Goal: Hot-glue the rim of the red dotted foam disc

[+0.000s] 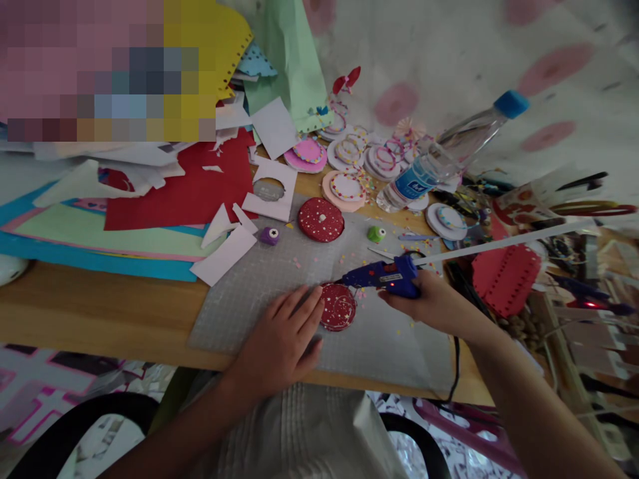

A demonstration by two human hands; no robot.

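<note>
My right hand grips a blue hot glue gun, a long white glue stick jutting from its back. The gun's nozzle is at the upper edge of a red round disc with white stars and swirling lines on it. My left hand lies flat, fingers stretched out, its fingertips at the disc's left edge. Farther back on the grey cutting mat is a second red starry disc with a small pale knob in its middle. Scissors lie partly behind the glue gun.
Purple and green craft punches stand on the mat. Behind are a water bottle and several beaded rings on round cards. Coloured paper and white scraps cover the left. Another glue gun lies at right; a black cord hangs over the edge.
</note>
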